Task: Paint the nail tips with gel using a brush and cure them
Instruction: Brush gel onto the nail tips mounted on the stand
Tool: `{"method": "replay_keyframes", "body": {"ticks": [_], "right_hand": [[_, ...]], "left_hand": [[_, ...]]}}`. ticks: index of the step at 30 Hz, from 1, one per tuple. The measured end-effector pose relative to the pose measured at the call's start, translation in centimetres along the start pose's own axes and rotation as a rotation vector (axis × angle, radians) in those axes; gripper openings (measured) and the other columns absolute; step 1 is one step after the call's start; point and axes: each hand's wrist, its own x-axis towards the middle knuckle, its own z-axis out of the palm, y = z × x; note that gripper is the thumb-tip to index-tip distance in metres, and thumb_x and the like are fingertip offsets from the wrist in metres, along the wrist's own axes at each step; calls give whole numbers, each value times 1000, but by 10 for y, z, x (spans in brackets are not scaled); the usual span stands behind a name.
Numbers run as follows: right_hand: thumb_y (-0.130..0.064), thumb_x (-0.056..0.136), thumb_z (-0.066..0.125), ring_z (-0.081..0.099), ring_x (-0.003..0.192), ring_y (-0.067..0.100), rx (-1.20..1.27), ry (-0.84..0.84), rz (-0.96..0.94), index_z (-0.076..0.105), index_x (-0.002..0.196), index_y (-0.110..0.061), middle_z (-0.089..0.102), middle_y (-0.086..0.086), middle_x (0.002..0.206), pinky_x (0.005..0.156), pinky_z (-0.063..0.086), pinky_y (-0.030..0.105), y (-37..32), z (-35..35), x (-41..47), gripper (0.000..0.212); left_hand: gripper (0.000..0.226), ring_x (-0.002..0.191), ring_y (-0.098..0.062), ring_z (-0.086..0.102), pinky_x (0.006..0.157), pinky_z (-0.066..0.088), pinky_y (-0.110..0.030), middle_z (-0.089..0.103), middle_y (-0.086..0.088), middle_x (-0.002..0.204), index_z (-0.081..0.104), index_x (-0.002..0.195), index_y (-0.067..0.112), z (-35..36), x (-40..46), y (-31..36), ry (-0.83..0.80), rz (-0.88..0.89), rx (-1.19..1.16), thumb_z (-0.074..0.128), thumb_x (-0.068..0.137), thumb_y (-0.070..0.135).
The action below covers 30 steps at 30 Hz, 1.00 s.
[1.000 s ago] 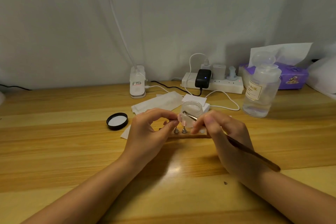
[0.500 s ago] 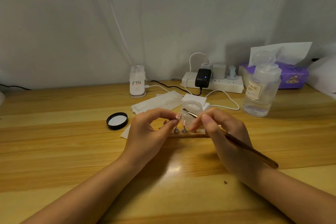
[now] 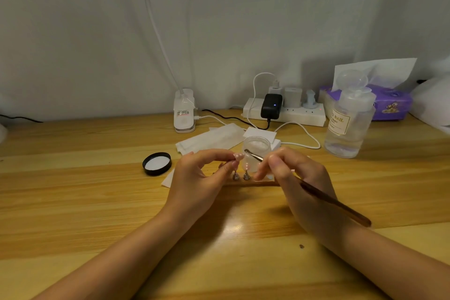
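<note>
Wooden desk (image 3: 97,202) fills the view. Landmark: clear gel jar (image 3: 257,153), lid off, mid-desk. Right of the jar and further back, a clear liquid bottle (image 3: 348,124); behind the jar, a white power strip (image 3: 292,112) with a black adapter plugged in. Left hand (image 3: 197,178) sits just left of the jar — thumb and forefinger pinch a pink nail tip (image 3: 238,156) on its stand. Right hand (image 3: 302,182), just right of the jar, grips a brush (image 3: 316,192), fingers curled round the handle; metal end points at the jar front, near the nail tip. Black lid (image 3: 157,163) lies left of the jar, white liner up. Two small metal stands (image 3: 241,175) sit on a wooden strip directly in front of the jar.
</note>
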Motion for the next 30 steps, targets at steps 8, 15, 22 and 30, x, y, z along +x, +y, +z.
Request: {"method": "replay_keyframes", "body": {"ticks": [8, 15, 22, 30], "right_hand": [[-25, 87, 41, 58, 66, 12, -59, -106, -192, 64, 75, -5, 63, 6, 68, 60, 47, 25, -1, 1, -2, 33], [-39, 85, 37, 59, 77, 5, -43, -20, -40, 59, 77, -27, 64, -10, 73, 67, 42, 11, 1, 1, -1, 26], [-33, 88, 34, 55, 57, -2, 141, -64, -26, 59, 65, -21, 60, 5, 56, 61, 38, 5, 3, -1, -5, 36], [-41, 85, 34, 58, 75, -2, 13, -6, 0, 59, 74, -25, 63, -6, 71, 65, 39, 5, 3, 1, 0, 32]], "left_hand": [[23, 84, -5, 62, 76, 48, -17, 67, 10, 87, 68, 89, 26, 0, 2, -2, -43, 103, -25, 69, 74, 9], [21, 84, -4, 63, 91, 41, -59, 69, 19, 86, 66, 88, 39, 1, 0, -2, -10, 86, -12, 66, 74, 23], [28, 86, -6, 63, 90, 39, -61, 69, 15, 83, 66, 90, 36, 2, 0, -5, 2, 63, -15, 67, 78, 11], [40, 90, -2, 59, 90, 39, -60, 67, 17, 85, 62, 90, 38, 2, 0, -6, -22, 61, 32, 65, 80, -1]]}}
